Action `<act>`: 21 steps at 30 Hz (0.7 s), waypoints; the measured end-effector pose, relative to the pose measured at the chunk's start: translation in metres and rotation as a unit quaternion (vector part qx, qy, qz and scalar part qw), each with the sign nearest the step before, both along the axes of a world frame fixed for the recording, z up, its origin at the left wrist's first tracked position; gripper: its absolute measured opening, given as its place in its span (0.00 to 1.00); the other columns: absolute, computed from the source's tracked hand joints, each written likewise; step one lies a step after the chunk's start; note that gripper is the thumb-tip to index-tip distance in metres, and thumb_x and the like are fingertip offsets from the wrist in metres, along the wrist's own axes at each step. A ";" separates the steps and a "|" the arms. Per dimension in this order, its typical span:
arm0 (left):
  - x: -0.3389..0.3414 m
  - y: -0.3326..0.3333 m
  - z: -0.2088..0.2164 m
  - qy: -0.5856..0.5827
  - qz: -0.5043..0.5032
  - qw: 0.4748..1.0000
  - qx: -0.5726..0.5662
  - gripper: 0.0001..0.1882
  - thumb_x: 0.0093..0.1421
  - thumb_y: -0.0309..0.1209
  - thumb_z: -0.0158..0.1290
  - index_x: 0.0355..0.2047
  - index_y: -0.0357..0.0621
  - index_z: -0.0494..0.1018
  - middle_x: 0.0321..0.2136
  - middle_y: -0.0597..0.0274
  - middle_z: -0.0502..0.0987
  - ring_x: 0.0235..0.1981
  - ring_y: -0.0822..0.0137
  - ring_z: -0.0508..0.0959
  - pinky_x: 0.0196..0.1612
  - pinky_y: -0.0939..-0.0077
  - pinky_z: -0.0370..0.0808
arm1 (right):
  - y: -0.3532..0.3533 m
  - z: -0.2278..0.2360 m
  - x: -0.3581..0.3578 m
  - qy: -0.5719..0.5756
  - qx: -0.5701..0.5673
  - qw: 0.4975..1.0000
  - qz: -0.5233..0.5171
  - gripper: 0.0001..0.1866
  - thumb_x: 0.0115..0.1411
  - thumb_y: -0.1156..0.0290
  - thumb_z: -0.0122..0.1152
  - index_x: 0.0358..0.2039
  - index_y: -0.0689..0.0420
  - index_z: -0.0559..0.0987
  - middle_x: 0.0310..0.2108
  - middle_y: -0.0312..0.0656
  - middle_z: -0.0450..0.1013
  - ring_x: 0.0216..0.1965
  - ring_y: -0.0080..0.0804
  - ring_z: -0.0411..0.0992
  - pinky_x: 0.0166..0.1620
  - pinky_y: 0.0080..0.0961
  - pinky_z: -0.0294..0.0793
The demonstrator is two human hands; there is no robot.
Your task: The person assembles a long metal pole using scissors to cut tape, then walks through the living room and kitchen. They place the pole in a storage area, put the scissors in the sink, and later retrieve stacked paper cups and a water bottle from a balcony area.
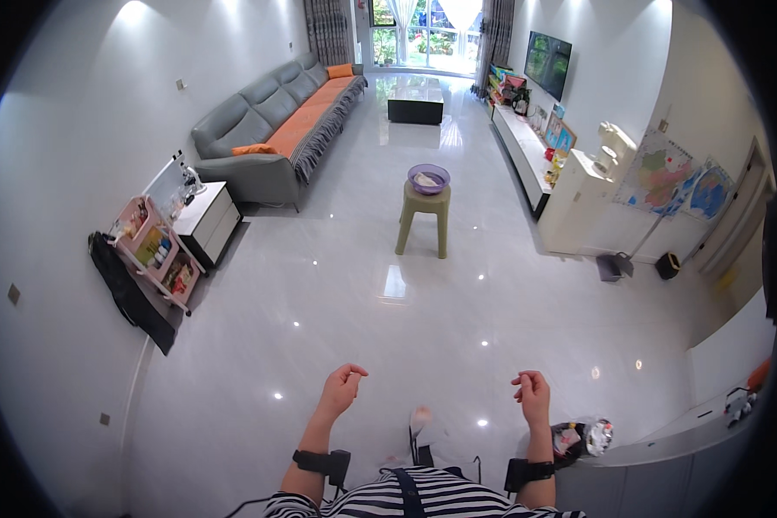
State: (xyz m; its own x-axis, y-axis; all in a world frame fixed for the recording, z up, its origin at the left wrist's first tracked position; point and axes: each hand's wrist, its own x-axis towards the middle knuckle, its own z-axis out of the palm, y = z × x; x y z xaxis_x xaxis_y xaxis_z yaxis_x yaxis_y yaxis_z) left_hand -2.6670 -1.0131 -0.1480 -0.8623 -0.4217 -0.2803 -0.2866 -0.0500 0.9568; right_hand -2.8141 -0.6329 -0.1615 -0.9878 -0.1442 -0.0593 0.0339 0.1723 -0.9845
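Two empty hands above a pale floor, dark bag close by the right arm

Item: my left hand. Fingers loosely curled, directed inward to the right; nothing seen in it.

Item: my right hand. Fingers half bent, directed inward to the left; nothing seen in it. The two are well apart.

Item: one dark bag, beside my right forearm, with a crumpled silvery wad at its right; the grey counter lies just beyond. Whether bag and arm touch, I cannot tell.

Item: one purple basin, ahead and well out of reach, on an olive stool; something pale inside, too small to identify.

Hazards, in my judgement: an outward swing of my right arm could catch the bag with the black wrist strap and tip it. A knock to the stool could make it skid, the floor looking smooth and glossy, and the basin could slide off, since it covers most of the seat. A thin cable by my left sleeve could snag if pulled.

Orientation: bag and wad together run left to right; the bag alone, soft and partly hidden, shows no certain long axis. Basin round, mouth upward, no long axis. Stool upright on its legs.
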 end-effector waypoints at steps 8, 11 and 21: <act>-0.166 -0.157 0.001 0.001 0.108 0.994 -0.014 0.08 0.62 0.29 0.44 0.34 0.41 0.73 0.11 0.73 0.63 0.11 0.82 0.61 0.14 0.85 0.58 | -0.164 -0.011 -0.231 0.008 -0.009 1.000 0.019 0.09 0.64 0.69 0.48 0.36 0.62 0.73 0.27 0.39 0.75 0.19 0.17 0.66 0.22 0.15 0.66; -0.213 -0.214 0.015 -0.003 0.147 0.988 -0.047 0.08 0.62 0.29 0.44 0.34 0.41 0.73 0.11 0.73 0.63 0.11 0.82 0.61 0.13 0.85 0.58 | -0.258 0.007 -0.317 -0.006 0.010 0.998 0.070 0.09 0.64 0.68 0.49 0.35 0.61 0.73 0.27 0.38 0.75 0.19 0.18 0.67 0.23 0.15 0.66; -0.389 -0.420 -0.005 0.027 0.214 0.976 0.014 0.09 0.63 0.31 0.44 0.34 0.41 0.72 0.12 0.74 0.62 0.11 0.82 0.61 0.13 0.85 0.58 | -0.542 0.030 -0.518 0.075 0.002 0.956 0.284 0.08 0.64 0.71 0.49 0.38 0.60 0.73 0.29 0.36 0.75 0.22 0.17 0.67 0.27 0.15 0.67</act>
